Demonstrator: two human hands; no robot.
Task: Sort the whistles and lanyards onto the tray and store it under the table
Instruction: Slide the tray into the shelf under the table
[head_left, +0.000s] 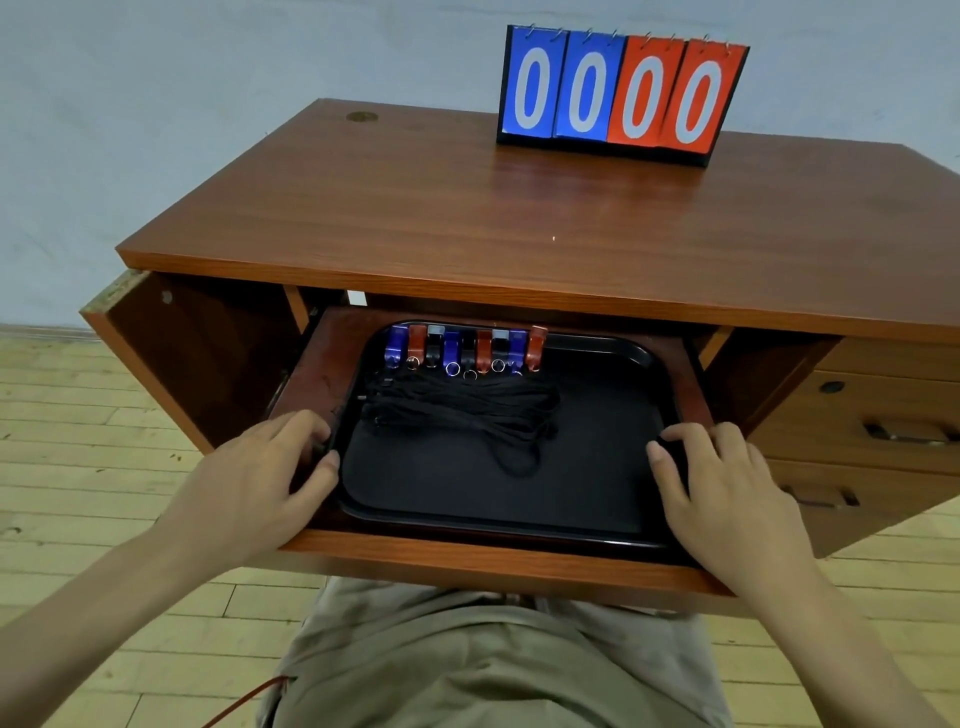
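The black tray (519, 499) rests on the pull-out shelf (488, 564) beneath the tabletop (467, 208). Whistles (464, 351) in blue, red and black line the tray's 12 o'clock edge; the black lanyards (467, 410) lie bundled just below. Left hand (249, 483) grips the 9 o'clock rim, right hand (727, 493) the 3 o'clock rim, fingers curled. A flip scoreboard (621, 93) reads 0000

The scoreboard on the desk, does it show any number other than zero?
No, the scoreboard shows four zeros, two on blue cards and two on red cards.
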